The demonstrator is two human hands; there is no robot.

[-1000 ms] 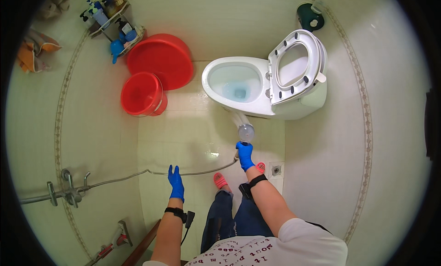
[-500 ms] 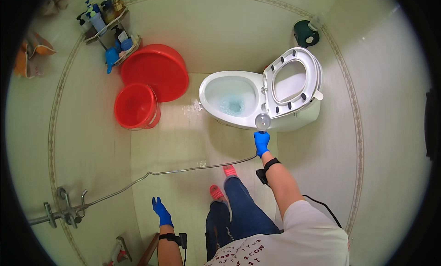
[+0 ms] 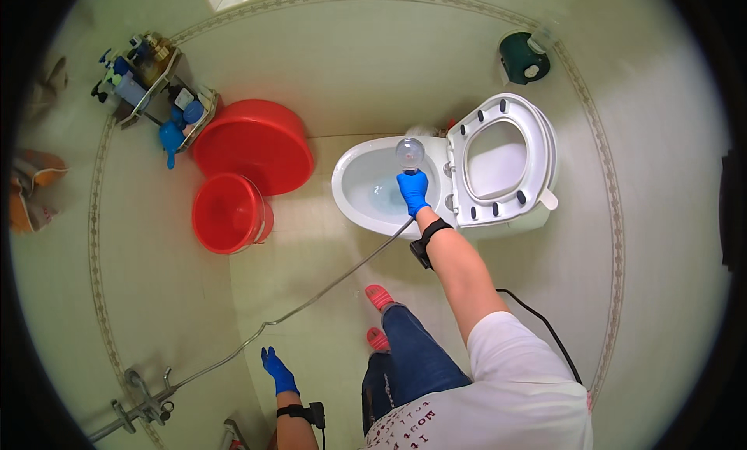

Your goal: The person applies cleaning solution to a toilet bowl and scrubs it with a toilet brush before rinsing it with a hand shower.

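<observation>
My right hand (image 3: 413, 192), in a blue glove, is closed round the handle of a shower head (image 3: 410, 154) with a clear round head. It is held over the open bowl of a white toilet (image 3: 348, 209). The toilet's raised seat (image 3: 537, 174) leans back to the right of the bowl. From my right hand a metal shower hose (image 3: 327, 288) runs down left to the wall tap (image 3: 144, 403). My left hand (image 3: 278, 371), also gloved in blue, hangs over the floor at lower left with fingers stretched out, holding nothing.
A red bucket (image 3: 226, 215) and a large red basin (image 3: 253, 143) stand left of the toilet. Above them a corner shelf (image 3: 148, 100) carries several pump bottles and a blue dipper (image 3: 170, 141). A dark green holder (image 3: 523, 59) hangs on the far wall. A black cable (image 3: 548, 333) trails by my right arm.
My right hand has moved forward and left with the shower head, from beside the toilet to over its bowl. The hose has lifted with it. The bluish swirl in the bowl has faded.
</observation>
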